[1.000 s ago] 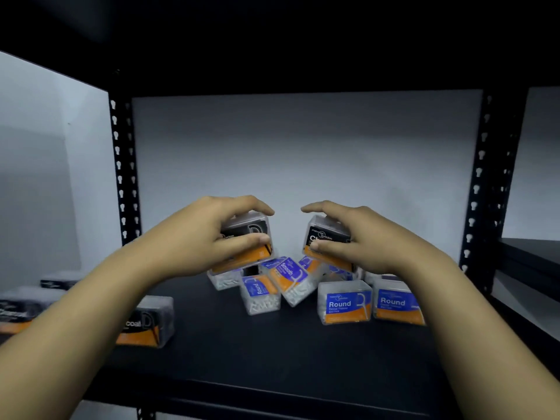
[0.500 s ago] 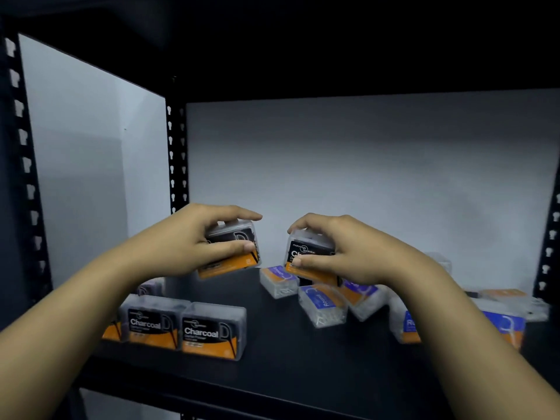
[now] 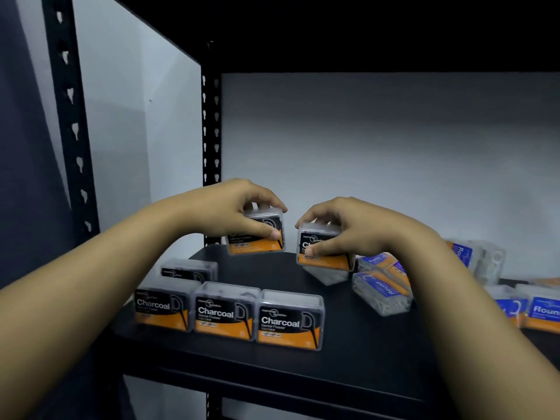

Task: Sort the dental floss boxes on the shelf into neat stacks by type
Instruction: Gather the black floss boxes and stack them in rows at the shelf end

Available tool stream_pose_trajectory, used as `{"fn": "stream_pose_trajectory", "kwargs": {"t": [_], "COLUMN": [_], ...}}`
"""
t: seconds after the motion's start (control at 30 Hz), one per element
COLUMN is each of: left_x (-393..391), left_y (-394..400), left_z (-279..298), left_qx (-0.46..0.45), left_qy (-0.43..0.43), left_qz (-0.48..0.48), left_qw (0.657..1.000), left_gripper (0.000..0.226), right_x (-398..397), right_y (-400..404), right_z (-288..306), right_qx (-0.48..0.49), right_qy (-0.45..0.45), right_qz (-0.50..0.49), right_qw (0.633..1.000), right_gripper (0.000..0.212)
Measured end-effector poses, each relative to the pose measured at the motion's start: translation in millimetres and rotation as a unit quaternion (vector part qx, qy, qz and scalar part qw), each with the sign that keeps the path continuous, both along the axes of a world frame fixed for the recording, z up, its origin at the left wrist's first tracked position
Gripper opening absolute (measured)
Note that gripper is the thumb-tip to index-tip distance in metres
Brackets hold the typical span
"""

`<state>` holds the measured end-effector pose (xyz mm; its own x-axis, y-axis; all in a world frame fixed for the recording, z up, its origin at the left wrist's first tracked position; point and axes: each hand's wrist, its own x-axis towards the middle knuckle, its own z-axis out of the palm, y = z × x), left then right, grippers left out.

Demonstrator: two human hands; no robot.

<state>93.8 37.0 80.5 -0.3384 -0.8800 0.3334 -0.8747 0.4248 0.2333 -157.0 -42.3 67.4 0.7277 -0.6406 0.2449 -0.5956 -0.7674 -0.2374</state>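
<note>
1. While both hands hover above the black shelf, my left grip pinches one Charcoal box.
2. My right grip pinches another Charcoal box.
3. Three Charcoal boxes stand in a row at the shelf's front left; blue Round boxes lie jumbled on the right.

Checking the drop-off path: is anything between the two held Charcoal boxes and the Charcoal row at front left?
Nothing visible. The left hand and right hand each hold a Charcoal box above bare shelf behind the row.
</note>
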Motion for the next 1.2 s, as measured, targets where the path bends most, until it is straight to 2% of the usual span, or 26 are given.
{"fn": "stream_pose_trajectory", "kwargs": {"t": [0.27, 0.6, 0.83, 1.03, 1.2], "left_x": [19, 23, 21, 27, 49], "left_y": [-19, -34, -34, -26, -10], "left_z": [-19, -46, -52, -53, -36], "left_qx": [0.043, 0.102, 0.128, 0.175, 0.193], "left_qy": [0.014, -0.034, -0.076, -0.055, -0.096], "left_qz": [-0.027, -0.044, -0.006, 0.015, 0.082], "left_qw": [0.999, 0.993, 0.989, 0.983, 0.973], "left_gripper": [0.05, 0.042, 0.053, 0.063, 0.056], "right_x": [35, 41, 49, 49, 43], "right_y": [-5, -2, -3, -4, -5], "right_z": [-8, -41, -55, -57, -53], "right_qx": [0.049, 0.105, 0.096, 0.109, 0.145], "right_qy": [0.025, 0.019, 0.023, 0.025, -0.002], "right_qz": [-0.041, -0.03, -0.021, -0.022, -0.015], "right_qw": [0.998, 0.994, 0.995, 0.994, 0.989], "right_gripper": [0.055, 0.042, 0.045, 0.044, 0.035]}}
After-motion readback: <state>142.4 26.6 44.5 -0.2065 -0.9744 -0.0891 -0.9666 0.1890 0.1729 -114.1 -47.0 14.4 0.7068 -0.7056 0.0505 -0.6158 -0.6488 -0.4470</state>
